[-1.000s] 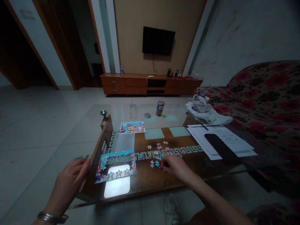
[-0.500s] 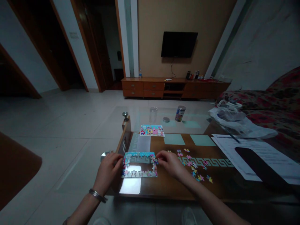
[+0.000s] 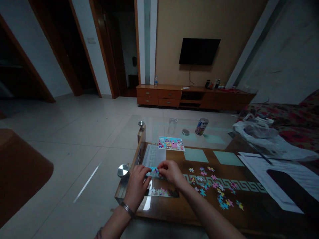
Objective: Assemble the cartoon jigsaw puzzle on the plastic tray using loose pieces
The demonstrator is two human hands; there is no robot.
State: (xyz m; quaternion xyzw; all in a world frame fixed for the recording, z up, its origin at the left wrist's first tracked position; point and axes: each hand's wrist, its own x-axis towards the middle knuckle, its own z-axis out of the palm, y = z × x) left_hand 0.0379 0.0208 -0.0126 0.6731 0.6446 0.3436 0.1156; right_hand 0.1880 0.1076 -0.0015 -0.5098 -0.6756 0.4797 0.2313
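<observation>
A partly assembled jigsaw puzzle (image 3: 159, 192) lies near the table's left edge, mostly hidden under my hands. My left hand (image 3: 136, 185) grips its left side, and my right hand (image 3: 169, 172) pinches its upper edge, with fingertips close to my left hand's. A blue-edged strip of the puzzle (image 3: 154, 172) shows between them. Several loose coloured puzzle pieces (image 3: 211, 186) are scattered to the right of my right hand. Beyond the hands lies a printed cartoon picture card (image 3: 171, 143).
The glass-topped table (image 3: 184, 156) holds a clear cup (image 3: 172, 126), a tin can (image 3: 201, 126), a round lid (image 3: 185, 132), papers with a dark flat device (image 3: 289, 186), and a white plastic bag (image 3: 256, 132). A metal knob (image 3: 123, 170) stands at its left edge. A floral sofa (image 3: 281, 129) is at right.
My hands have moved from the table edge and the puzzle's sides to close together over the puzzle, covering more of it. The view has swung left, shifting the table rightward in the frame.
</observation>
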